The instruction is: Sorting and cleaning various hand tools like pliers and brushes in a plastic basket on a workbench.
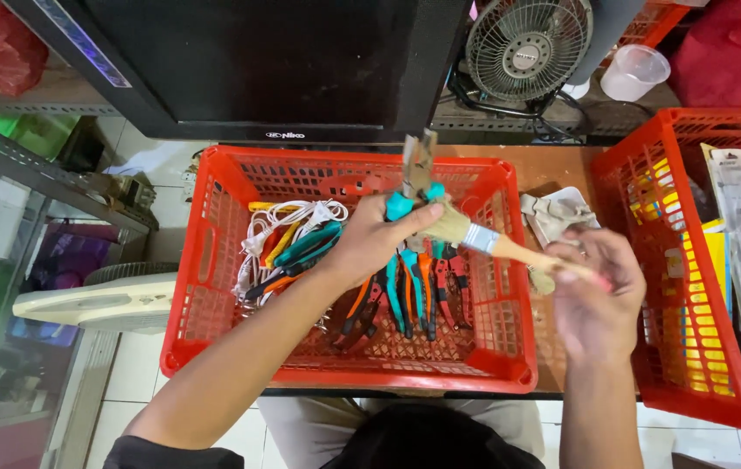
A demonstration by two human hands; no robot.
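My left hand [376,241] grips a pair of pliers with teal handles [414,187], held upright over a red plastic basket [214,260], jaws pointing away from me. My right hand [598,291] holds a paintbrush [485,241] by its wooden handle. The brush's bristles touch the pliers just below my left thumb. Inside the basket lie several more pliers and cutters with teal, orange and red handles [405,300], and a coiled white cable [279,219] at the left.
A second red basket [648,260] with packaged items stands at the right. A grey cloth [557,213] lies between the baskets on a brown table. A black monitor [266,61], a small fan [524,43] and a plastic cup [633,71] stand behind.
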